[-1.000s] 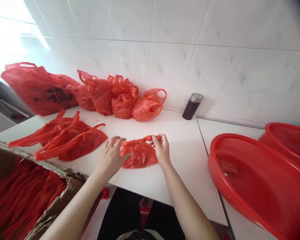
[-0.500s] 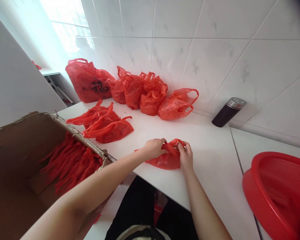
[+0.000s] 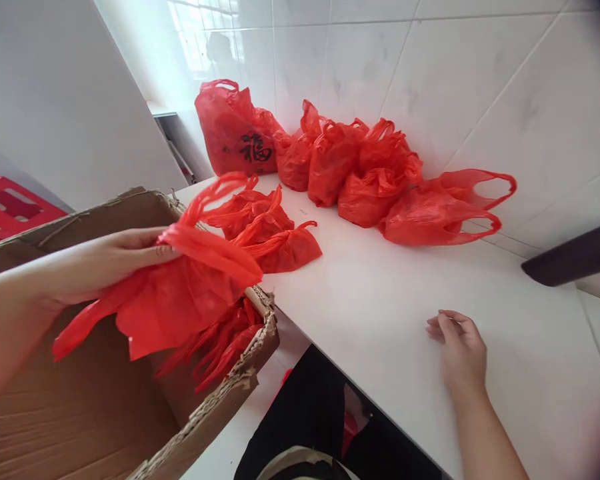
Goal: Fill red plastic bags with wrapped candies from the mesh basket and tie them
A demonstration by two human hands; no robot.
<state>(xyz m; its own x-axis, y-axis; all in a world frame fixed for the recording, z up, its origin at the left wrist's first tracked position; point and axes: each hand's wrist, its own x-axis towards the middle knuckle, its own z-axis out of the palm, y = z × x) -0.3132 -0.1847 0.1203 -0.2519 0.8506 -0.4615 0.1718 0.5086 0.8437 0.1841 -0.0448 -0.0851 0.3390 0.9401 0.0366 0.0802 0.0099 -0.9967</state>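
Note:
My left hand (image 3: pixel 135 257) grips a red plastic bag (image 3: pixel 185 300) by its upper part, holding it over the cardboard box (image 3: pixel 200 417). The bag's handle loops stick out, and its lower part hangs down. Inside the box lie several more red plastic bags (image 3: pixel 225 353), partly hidden behind the held one. Over the white table (image 3: pixel 360 313), my right hand (image 3: pixel 463 347) has curled fingers with nothing in them. Close to the box edge, a few tied red bags (image 3: pixel 285 247) lie on the table.
Several filled red bags (image 3: pixel 335 163) stand along the tiled wall, one bearing a black character (image 3: pixel 255 148). A loose bag (image 3: pixel 435 210) lies at their right end. A dark flask (image 3: pixel 570 257) is at the right. Beyond the box, a red stool-like object (image 3: pixel 17 207) shows.
My left hand has carried the red bag from the table leftward to above the box. My right hand has let go of it and stays over the table. The view has turned left.

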